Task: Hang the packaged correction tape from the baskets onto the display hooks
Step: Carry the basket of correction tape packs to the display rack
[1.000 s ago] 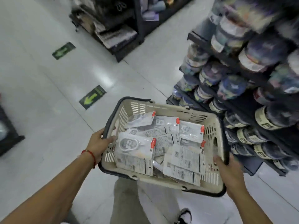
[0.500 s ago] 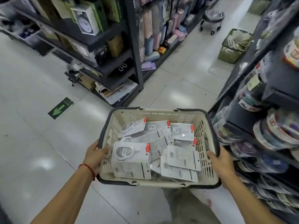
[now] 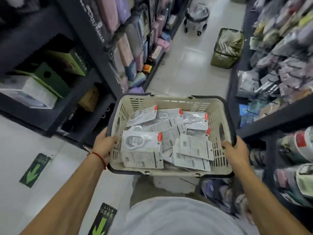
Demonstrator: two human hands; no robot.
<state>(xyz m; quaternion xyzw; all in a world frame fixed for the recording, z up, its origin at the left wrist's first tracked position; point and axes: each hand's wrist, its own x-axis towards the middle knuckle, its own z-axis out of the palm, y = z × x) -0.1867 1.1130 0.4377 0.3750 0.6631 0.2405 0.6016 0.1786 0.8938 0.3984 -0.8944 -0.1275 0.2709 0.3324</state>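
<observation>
Both hands are on the basket (image 3: 171, 102), a beige plastic shopping basket with a dark rim, carried out in front of the body over the aisle floor. The left hand (image 3: 104, 146) grips the left rim, fingers curled over the edge and into the slotted side wall, a red string bracelet (image 3: 97, 156) sitting on that wrist. The right hand (image 3: 237, 151) grips the right rim the same way, fingers wrapped over the dark edge. Inside, the packaged correction tape (image 3: 141, 141) lies in a loose heap across the bottom: flat white cards with clear blisters and red tabs at one corner, some face up showing the tape dispenser, others face down showing printed text and barcodes, all overlapping each other. None of them is in a hand; they all rest in the basket. To the left stands a dark shelf unit (image 3: 76, 48) holding green boxes and pastel goods; to the right another rack (image 3: 279, 56) carries hanging packets, blurred here. Further down the aisle an olive-green basket (image 3: 227, 48) sits on the floor beside the right rack, and beyond it a small wheeled stool (image 3: 196, 16). Green arrow stickers (image 3: 35, 170) mark the pale floor at lower left.
</observation>
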